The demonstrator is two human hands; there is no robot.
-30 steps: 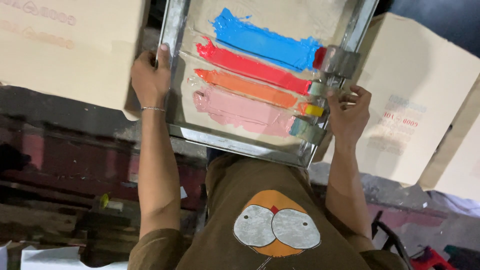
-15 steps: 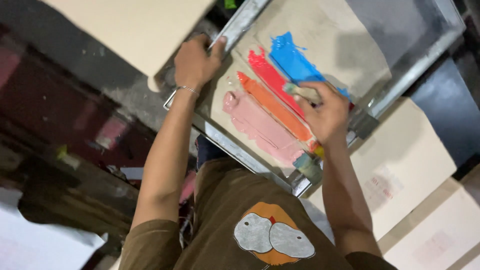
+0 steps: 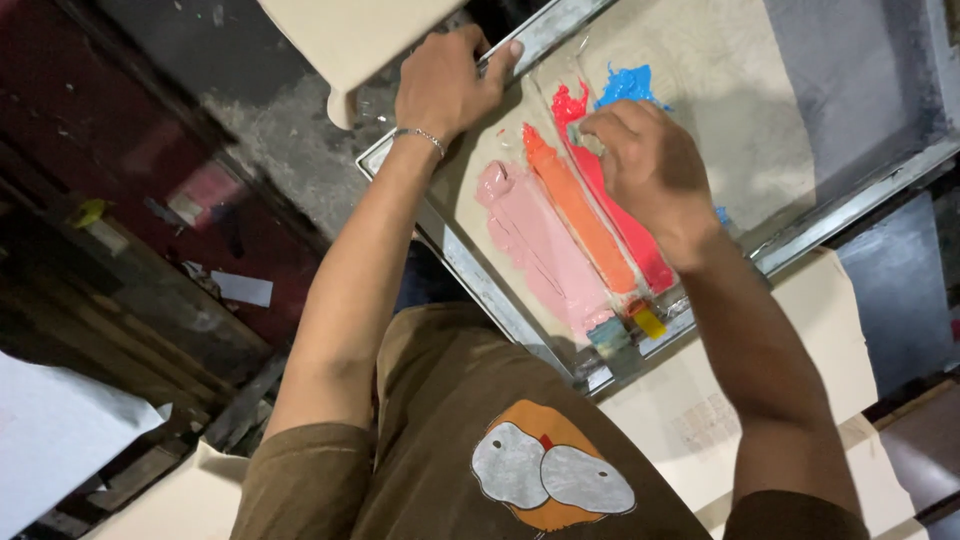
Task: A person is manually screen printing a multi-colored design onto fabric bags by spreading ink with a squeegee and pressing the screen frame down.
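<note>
Overhead, then, a line for each part:

Left hand [image 3: 447,85]: curled over the near-left rail of the metal-framed printing screen [image 3: 470,270], fingers wrapped over the rail's top and closed firmly on it; a thin silver bracelet [image 3: 420,137] sits at the wrist just behind the grip.

Right hand [image 3: 652,175]: fingers folded down into a closed grasp over the mesh, knuckles up. What it grips is hidden under the palm, so I cannot tell what it is.

Printing screen: a pale beige mesh in a grey metal frame, lying tilted across the view, held at its left rail by the left hand and pressed on from above by the right hand.

Pink ink band [image 3: 545,250]: broad stripe on the mesh between the two grips, nearer the body than the right hand.

Orange ink band [image 3: 578,215]: thin stripe just beside the pink one, running under the right hand's heel.

Red ink band [image 3: 640,250]: next stripe over, partly covered by the right hand.

Blue ink patch [image 3: 630,84]: just beyond the right hand's knuckles.

Yellow tape tab [image 3: 650,322]: at the frame's inner edge, below the right wrist.

Cream flat board [image 3: 350,35]: just beyond the left hand's fingers.

Brown printed T-shirt [image 3: 480,440]: below both arms.
</note>
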